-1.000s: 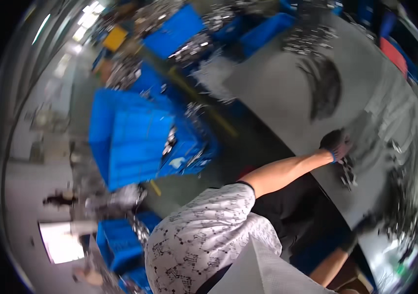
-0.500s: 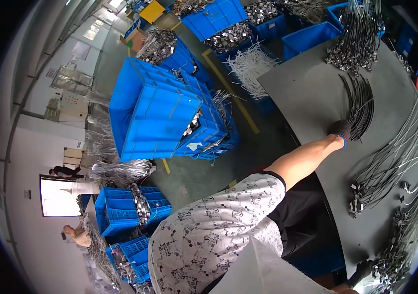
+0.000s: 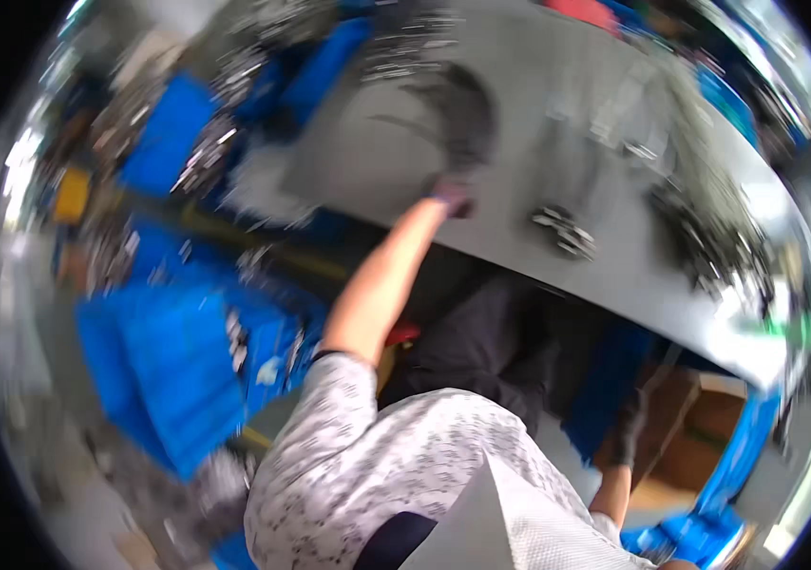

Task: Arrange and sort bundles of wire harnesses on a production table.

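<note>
Motion smears this view. My left hand (image 3: 455, 196), in a dark glove, reaches onto the grey tabletop (image 3: 510, 228). It is at the near end of a curved bundle of thin dark strips (image 3: 470, 114); whether the fingers grip them is too blurred to see. My right hand (image 3: 626, 427), also in a dark glove, hangs low beyond the table's near edge at the right. An open cardboard box (image 3: 695, 432) is next to it. The right fingers are smeared, and I cannot tell what they hold, if anything.
Several strips with metal ends (image 3: 565, 231) lie mid-table. A larger heap (image 3: 709, 237) covers the right side, and another bunch (image 3: 415, 43) lies at the far left corner. Blue crates (image 3: 177, 351) stand on the floor at left, with white strips (image 3: 267, 185) beside the table.
The view has swung to the right, so the table now lies ahead. My right hand has gone from the metal-ended heap to beside the cardboard box. My left hand stays near the dark strips.
</note>
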`<action>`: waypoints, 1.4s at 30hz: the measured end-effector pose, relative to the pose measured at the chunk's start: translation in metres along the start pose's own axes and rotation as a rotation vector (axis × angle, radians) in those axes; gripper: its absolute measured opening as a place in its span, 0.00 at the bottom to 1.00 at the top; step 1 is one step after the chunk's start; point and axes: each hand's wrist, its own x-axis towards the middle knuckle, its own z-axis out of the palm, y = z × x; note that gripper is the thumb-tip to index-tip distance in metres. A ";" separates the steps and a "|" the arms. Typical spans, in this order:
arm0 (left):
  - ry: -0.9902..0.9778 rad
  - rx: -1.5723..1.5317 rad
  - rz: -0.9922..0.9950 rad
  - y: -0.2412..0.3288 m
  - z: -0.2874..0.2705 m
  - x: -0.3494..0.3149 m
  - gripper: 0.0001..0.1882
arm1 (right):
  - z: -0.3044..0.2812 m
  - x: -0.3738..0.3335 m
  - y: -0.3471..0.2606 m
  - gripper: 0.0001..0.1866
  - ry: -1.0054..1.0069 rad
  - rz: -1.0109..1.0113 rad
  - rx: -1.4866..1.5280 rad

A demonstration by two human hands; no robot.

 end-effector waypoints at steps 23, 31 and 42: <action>-0.375 -0.500 -0.342 -0.037 0.490 -0.163 0.08 | 0.104 -0.409 -0.024 0.23 -0.342 0.739 -0.501; -0.216 -0.573 0.442 0.160 0.422 -0.140 0.07 | 0.081 -0.414 0.005 0.18 -0.665 0.702 -0.603; -0.515 -0.306 0.206 0.149 0.329 -0.086 0.10 | 0.078 -0.379 0.076 0.17 -0.727 0.672 -0.760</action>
